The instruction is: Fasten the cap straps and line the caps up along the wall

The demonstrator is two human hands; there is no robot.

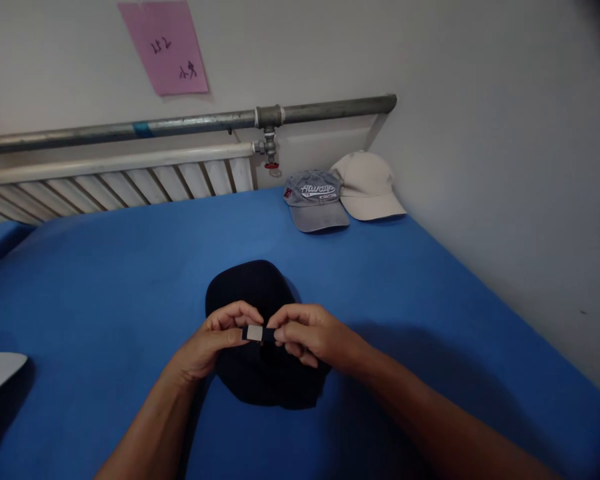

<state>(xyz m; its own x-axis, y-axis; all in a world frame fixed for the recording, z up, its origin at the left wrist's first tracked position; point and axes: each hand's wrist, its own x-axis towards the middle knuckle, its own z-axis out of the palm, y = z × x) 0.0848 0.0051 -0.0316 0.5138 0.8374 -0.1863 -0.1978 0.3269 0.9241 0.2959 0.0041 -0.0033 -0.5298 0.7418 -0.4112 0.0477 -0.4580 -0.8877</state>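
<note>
Pinching a thin dark strap (269, 335), the person's two hands come close together over a dark cap (273, 387). The left hand (210, 339) has its thumb and a finger at the end with a flat, shiny buckle (254, 333). The right hand (307, 335) grips the strap on the other side of the buckle, with its fingers curled. The dark cap lies on a big blue surface (145, 267), right under both hands. Farther back, a gray cap (317, 200) with white letters sits just beside a cream cap (367, 187). A pink paper (165, 53) hangs above a metal pipe (195, 123).
</note>
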